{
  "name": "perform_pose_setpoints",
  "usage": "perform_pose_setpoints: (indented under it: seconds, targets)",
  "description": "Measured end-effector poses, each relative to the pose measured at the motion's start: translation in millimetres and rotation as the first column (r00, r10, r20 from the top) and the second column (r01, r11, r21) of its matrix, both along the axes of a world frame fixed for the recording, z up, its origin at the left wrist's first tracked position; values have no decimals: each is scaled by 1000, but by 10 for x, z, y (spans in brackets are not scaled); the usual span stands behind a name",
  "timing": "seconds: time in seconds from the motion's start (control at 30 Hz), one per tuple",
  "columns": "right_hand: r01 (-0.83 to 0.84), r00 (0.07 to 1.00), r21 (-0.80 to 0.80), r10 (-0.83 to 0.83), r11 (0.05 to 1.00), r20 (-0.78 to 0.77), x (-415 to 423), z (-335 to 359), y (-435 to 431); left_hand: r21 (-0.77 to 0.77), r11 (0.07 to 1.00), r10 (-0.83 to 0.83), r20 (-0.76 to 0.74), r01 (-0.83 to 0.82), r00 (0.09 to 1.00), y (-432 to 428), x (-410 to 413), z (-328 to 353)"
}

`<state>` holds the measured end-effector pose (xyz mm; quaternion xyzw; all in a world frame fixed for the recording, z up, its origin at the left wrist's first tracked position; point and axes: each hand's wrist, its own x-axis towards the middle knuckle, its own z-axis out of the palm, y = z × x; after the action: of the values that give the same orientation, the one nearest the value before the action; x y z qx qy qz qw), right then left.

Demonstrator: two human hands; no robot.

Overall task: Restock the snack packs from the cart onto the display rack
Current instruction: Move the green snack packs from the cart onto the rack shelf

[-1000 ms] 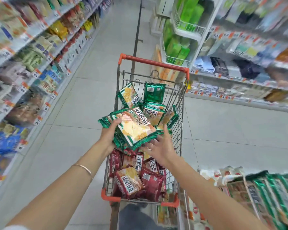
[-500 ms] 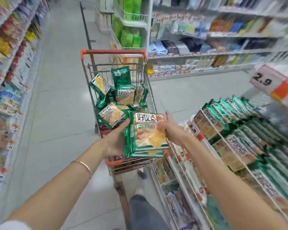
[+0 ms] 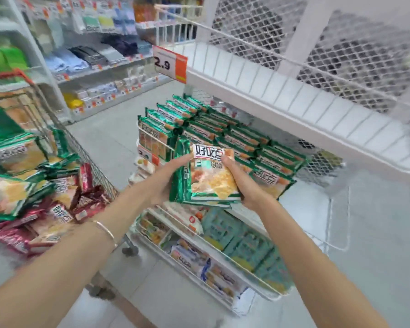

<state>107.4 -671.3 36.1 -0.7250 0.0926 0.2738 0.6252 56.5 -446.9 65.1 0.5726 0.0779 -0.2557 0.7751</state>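
A stack of green snack packs is held between both hands in front of the white wire display rack. My left hand grips the stack's left edge and my right hand grips its right side, thumb on top. Just behind the stack, the rack's middle shelf holds rows of the same green packs. The shopping cart stands at the left with green packs and red packs piled in it.
The rack's upper wire shelf carries a 2.9 price tag. Its lower shelf holds other pale snack bags. Store shelving lines the far side of the tiled aisle floor.
Both hands lifted the stack out of the cart and carried it right to the rack. The view has swung from the cart to the rack's shelves.
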Motion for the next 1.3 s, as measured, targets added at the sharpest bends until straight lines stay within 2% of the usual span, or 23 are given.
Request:
perform_pose_setpoints:
  seconds: [0.1,0.17,0.27,0.33,0.43,0.47,0.5,0.53,0.57,0.63,0.67,0.7,0.77,0.83,0.9,1.0,1.07,1.17,1.27,1.3]
  targets:
    - [218,976,43,-219,975,18,-65,24,-817,271,958,-116,69,93,991,-807,293,165]
    - [270,957,121,-280,955,78,-211,116,-1223,518,851,-188,141,89,972,-1285,462,248]
    - [304,936,211,-333,929,116,-282,71,-1748,696,701,-345,136,159,929,-1801,675,253]
    - [326,925,146,-347,934,157,-311,-12,-1950,751,640,-389,134,163,911,-2053,758,204]
    - [315,925,10,-309,949,221,-306,-174,-2098,820,563,-457,205,104,865,-2328,812,136]
    - [248,938,-10,-238,969,252,-325,-194,-2096,836,541,-472,211,93,856,-2356,818,89]
    - [113,948,-128,-69,985,310,-366,-236,-2079,854,513,-481,198,91,854,-2351,837,35]
    - [95,940,-260,-1,961,340,-375,-266,-2114,879,470,-495,188,80,848,-2314,858,-35]
    - [70,954,-206,-5,976,301,-384,-292,-2109,920,388,-524,173,53,834,-2270,862,-91]
    - [11,972,-77,7,997,235,-345,-544,-2179,986,164,-602,112,-15,791,-2173,864,-211]
    - [1,993,30,-5,1000,122,-375,-558,-2153,995,97,-631,86,-31,771,-2133,861,-276]
    - [-16,995,71,9,997,95,-390,-623,-2077,996,84,-643,76,-29,762,-2103,859,-339]
    - [-43,988,2,42,999,149,-382,-422,-2127,988,152,-639,92,7,764,-2089,849,-409]
    - [-6,998,59,2,998,61,-297,-369,-2236,980,192,-641,84,54,763,-2119,828,-402]
    - [-1,1000,93,3,996,-21,-219,-386,-2298,991,117,-663,29,66,748,-2115,832,-394]
    - [-87,996,-55,88,995,13,-165,-477,-2150,994,-106,-685,-71,-3,725,-2008,883,-477]
    - [-77,995,-122,84,990,53,-76,-484,-2008,982,-186,-681,-112,-23,723,-1969,894,-533]
    - [-23,999,-62,25,998,34,-30,-490,-1969,976,-217,-673,-135,-19,728,-2017,905,-545]
    - [-7,989,90,20,996,-144,21,-677,-2125,987,-156,-669,-72,-45,740,-2015,880,-569]
    - [-5,983,93,21,996,-181,22,-704,-2129,990,-126,-664,-38,-61,747,-1999,861,-581]
